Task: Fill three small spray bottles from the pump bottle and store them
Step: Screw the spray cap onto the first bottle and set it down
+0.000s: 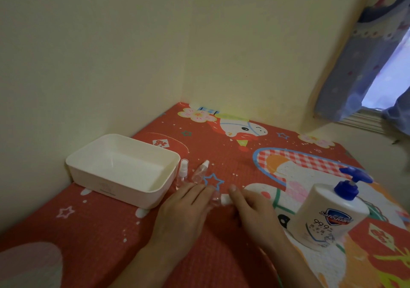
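Between my hands, one small clear plastic spray bottle (pixel 217 197) with white cap.
My left hand (pixel 184 208) grips its body, my right hand (pixel 250 205) pinches the cap; white blue-pumped pump bottle (pixel 330 210) at three o'clock.

The white pump bottle (pixel 328 212) with a blue pump carries a blue-and-red shield logo reading "Safeguard" and, below it, the figure "99.9"; smaller print under that is too blurred to read.
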Motion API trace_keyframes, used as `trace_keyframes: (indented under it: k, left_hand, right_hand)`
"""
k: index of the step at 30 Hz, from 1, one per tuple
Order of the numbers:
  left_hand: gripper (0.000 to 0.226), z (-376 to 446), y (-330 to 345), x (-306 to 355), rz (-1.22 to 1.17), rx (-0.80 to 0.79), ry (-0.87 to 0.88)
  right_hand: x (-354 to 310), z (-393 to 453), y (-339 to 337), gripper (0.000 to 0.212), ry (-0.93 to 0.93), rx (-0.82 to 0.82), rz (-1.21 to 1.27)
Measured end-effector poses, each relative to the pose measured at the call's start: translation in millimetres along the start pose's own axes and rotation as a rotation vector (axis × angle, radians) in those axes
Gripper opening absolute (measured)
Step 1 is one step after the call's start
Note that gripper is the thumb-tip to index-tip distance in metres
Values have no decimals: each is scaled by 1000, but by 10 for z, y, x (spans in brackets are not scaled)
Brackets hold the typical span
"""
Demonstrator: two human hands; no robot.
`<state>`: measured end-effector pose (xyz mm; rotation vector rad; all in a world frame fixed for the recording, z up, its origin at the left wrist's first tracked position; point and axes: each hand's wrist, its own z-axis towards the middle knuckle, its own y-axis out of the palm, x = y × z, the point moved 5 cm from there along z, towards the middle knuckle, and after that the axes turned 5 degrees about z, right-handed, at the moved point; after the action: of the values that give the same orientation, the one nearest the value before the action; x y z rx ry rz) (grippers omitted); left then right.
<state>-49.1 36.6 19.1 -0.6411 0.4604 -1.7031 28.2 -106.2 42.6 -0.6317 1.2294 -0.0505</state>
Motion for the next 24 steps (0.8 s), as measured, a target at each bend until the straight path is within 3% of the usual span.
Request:
trace_keyframes:
  k: [2,7,9,11,12,14,15,17,20,22,24]
  left_hand:
    - [25,-19,29,17,-15,-10,-9]
    - [31,-25,42,-5,-88,-21,-36]
    - [32,-26,34,-25,-114,-41,-51]
    - [33,-23,23,-31,-133,-49,-60]
    - [33,-20,15,-30,-135,-43,-62]
    - [31,-22,8,-23,-125,-33,-66]
    - [31,-23,13,-15,-122,-34,-67]
    - [31,-28,36,2,-109,-38,-63]
    - [29,-50,43,9,-92,-16,-62]
    - [29,-59,36,-21,-104,-6,-84]
    - [30,-62,36,-61,-107,-16,-109]
  right_hand:
    - [-39,37,-17,69,91,-33,-80]
    - [-148,139,-36,64,5,-107,-175]
    - [-156,129,-50,49,-64,-150,-199]
    - [-204,102,-91,14,-169,-189,-228]
    - [-220,94,-101,15,-183,-237,-201]
    - [-223,91,-96,59,-152,-318,-104]
    - [-239,88,-103,68,-104,-304,-82]
    - [-284,110,-107,50,-37,-219,-92]
    - [-277,135,-126,77,116,-81,-257]
    - [-264,138,-100,64,47,-79,-368]
    - [-233,130,-79,16,-61,-174,-250]
